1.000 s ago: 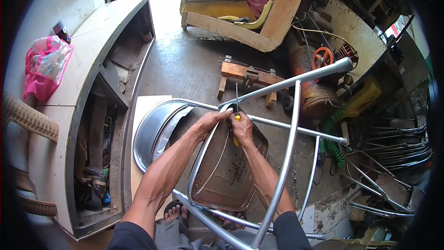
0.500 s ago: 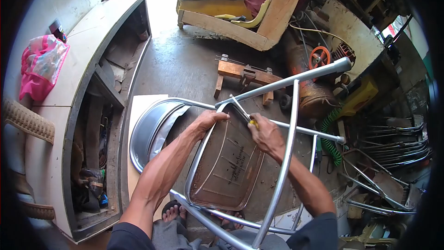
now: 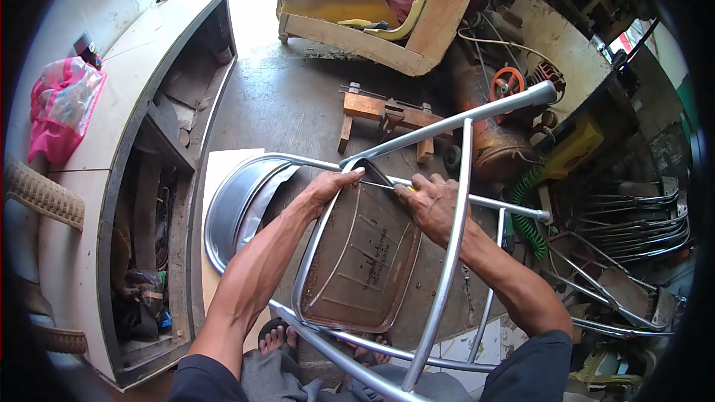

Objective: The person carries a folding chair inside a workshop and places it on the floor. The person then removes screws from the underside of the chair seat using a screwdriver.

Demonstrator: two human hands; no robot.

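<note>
1. Yellow-handled screwdriver [image 3: 381,185]: the right hand [image 3: 434,208] has its fingers curled round the handle, hiding most of it. How tightly each fingertip presses, I cannot tell.
2. From those fingers the slim shaft points left, long axis nearly crosswise, its far end just beside the thumb of the left hand [image 3: 325,187]. Whether the tip touches metal is too small to tell.
3. The left hand's thumb and forefinger lie at the near-left corner of the seat pan's far edge; its fingers underneath are hidden, so a pinch there cannot be confirmed.
4. Rust-brown seat pan [image 3: 346,283], dark markings on it, lies below both sets of fingers, long axis running from them back toward the person's feet. The left hand is nearer its rim, touching it.
5. Silver tubular chair frame [image 3: 499,109] surrounds the fingers, one tube crossing over the right forearm; its grey metal backrest shell [image 3: 238,197] sits left of the left fingers.
6. Beyond the fingertips stands a wooden clamp stand [image 3: 365,106]; farther right, a rusty tank [image 3: 506,158] and green coiled hose [image 3: 530,234].
</note>
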